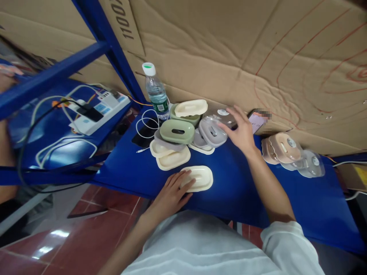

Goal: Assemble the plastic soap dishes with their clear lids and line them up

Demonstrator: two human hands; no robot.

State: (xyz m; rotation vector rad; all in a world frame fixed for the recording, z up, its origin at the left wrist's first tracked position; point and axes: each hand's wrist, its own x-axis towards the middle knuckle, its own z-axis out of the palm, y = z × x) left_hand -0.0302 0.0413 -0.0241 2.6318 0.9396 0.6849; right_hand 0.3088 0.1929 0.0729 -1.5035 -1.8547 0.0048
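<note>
My left hand [176, 188] lies flat over the left end of a cream oval soap-dish-like tray [204, 178] near the table's front edge, fingers stretched out. My right hand [240, 130] reaches to the back, thumb and fingers apart, beside a clear plastic cover with a round sticker [223, 112]; whether it touches the cover I cannot tell. A grey oval dish [215, 134] with a slot leans just left of that hand. Further left, a green slotted dish [177, 131] sits on a pile with cream trays [173, 159]. Another cream tray [191, 108] rests on a green dish behind.
A water bottle [156, 93], a dark phone [145, 134] and a white cable stand left of the pile. Another phone [257, 120] leans at the back. Beige dishes [286, 147] and clear covers [311, 163] lie right. A power strip [100, 112] sits on the left table; someone's arm shows beyond.
</note>
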